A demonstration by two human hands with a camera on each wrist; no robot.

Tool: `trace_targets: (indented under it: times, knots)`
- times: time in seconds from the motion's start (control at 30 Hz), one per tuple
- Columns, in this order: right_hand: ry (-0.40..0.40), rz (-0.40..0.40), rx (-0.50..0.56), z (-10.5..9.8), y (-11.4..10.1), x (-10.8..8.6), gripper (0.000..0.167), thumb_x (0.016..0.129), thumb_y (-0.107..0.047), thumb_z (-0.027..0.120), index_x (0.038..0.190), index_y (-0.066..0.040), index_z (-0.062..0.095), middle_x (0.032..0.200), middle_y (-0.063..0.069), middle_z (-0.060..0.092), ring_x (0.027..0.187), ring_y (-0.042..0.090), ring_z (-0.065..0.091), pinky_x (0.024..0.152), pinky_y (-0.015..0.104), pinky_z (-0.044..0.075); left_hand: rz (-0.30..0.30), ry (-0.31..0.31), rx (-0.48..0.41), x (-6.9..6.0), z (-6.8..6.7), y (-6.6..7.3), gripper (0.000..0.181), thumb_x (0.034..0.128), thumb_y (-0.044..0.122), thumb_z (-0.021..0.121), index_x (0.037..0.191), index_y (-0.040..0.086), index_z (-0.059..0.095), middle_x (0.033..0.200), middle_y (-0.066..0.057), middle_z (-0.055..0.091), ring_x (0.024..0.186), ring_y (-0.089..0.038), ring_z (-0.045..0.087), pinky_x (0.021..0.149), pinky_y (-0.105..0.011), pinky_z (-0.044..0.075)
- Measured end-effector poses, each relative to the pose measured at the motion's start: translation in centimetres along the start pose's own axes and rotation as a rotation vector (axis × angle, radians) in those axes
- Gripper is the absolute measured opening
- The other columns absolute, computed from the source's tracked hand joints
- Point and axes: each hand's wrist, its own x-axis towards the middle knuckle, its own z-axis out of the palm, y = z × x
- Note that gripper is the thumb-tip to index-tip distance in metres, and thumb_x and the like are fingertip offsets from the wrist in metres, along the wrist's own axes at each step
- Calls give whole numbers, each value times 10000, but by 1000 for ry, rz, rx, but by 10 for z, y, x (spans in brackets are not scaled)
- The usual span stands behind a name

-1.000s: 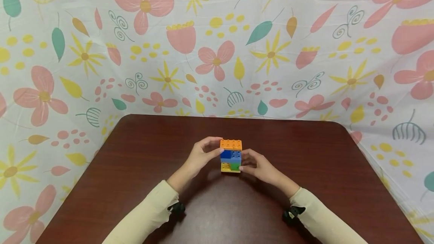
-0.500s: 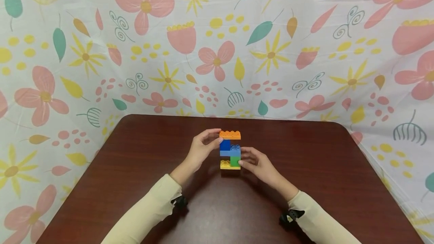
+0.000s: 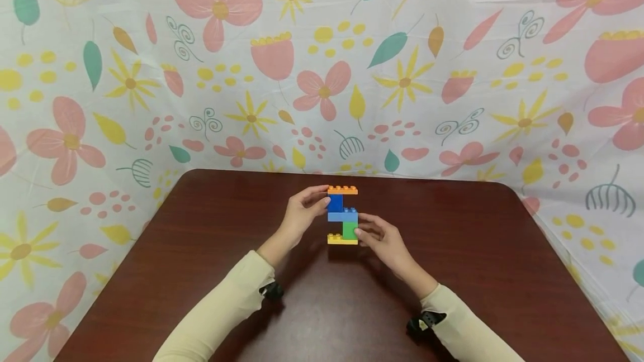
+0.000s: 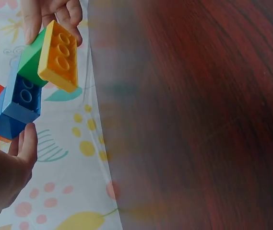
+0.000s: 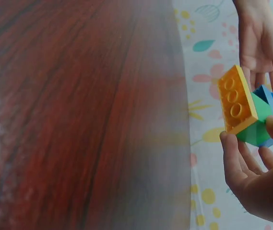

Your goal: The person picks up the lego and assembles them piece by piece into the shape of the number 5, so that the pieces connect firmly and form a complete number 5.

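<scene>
Both hands hold one stack of toy building bricks above the table. From the top down, an orange brick [image 3: 342, 190], a dark blue brick [image 3: 334, 203] on the left, a light blue brick [image 3: 342, 217], a green brick [image 3: 350, 230] on the right and a yellow brick [image 3: 342, 239] are joined. The left hand [image 3: 300, 214] pinches the stack's upper left side at the dark blue brick. At the lower right, the right hand [image 3: 380, 239] grips the green brick between thumb and fingers. Both wrist views show the yellow brick's hollow underside [image 4: 59, 55].
A dark reddish-brown wooden table [image 3: 322, 306] with rounded far corners lies below the hands. Behind it hangs a white cloth [image 3: 322, 99] printed with flowers and leaves. Black wrist devices [image 3: 425, 322] sit at the ends of the cream sleeves [image 3: 218, 312].
The stack has risen and turned more upright to the head view, so its front and the gaps between bricks show more. Both hands moved up with it, keeping their grip.
</scene>
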Motion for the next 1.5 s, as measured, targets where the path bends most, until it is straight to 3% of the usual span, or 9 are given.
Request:
trace_targets:
  times: [0.33,0.67,0.97,1.2,1.5]
  knots:
    - [57,70,-7,3,4,2,447,922,-237,665,1320,-66,553,1141,198,645,935,252,674,773,356,564,-94,-23,-2,9,0,-11,421,915,136,662,1325,80,582,1248,-196,589,1059,-291,626,935,-524,457]
    - [45,144,0,6,8,7,458,944,-163,631,1356,-3,507,1166,234,623,939,283,660,808,452,548,-180,17,9,17,1,-23,377,928,97,639,1303,114,609,1205,-141,614,984,-229,649,922,-503,480]
    - [28,183,-38,13,-29,0,426,958,-83,589,1339,78,486,1159,301,605,927,366,644,826,486,534,-250,20,-2,22,0,-28,387,934,78,626,1319,79,588,1226,-181,589,1034,-264,632,915,-461,494]
    - [36,217,-36,12,9,16,445,950,-150,621,1341,29,511,1127,249,637,893,321,662,773,438,559,-283,31,4,29,-1,-39,393,924,53,633,1314,44,580,1212,-197,591,997,-261,654,891,-449,508]
    - [50,203,-90,15,15,19,421,951,-158,618,1327,10,530,1079,199,664,828,252,668,718,384,569,-310,-4,38,33,-1,-44,453,911,-7,626,1352,41,538,1249,-208,571,1037,-275,635,901,-431,507]
